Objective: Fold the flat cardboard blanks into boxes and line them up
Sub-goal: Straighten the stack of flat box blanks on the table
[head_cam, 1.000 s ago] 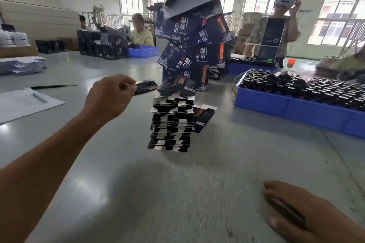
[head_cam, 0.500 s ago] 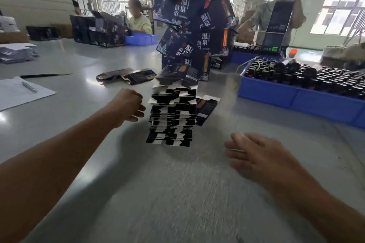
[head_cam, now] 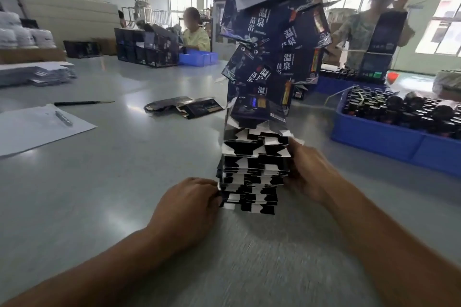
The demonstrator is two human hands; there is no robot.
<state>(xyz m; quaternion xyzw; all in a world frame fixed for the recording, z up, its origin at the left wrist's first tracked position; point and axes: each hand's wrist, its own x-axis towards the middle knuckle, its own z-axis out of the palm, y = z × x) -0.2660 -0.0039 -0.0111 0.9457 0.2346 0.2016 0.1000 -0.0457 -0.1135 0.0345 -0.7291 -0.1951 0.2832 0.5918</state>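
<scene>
Stack (head_cam: 252,177) top beyond upper edge

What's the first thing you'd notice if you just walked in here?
The tall, leaning stack of flat cardboard blanks in the middle of the grey table, with dark printed boxes towering above it. The left hand and right hand touch its sides low down. To the right sits a blue crate of dark bottles.

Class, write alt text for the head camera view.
Both hands meet a stack of flat cardboard blanks on a grey table: left hand at its base, right hand at its side. A blue crate stands right.
</scene>
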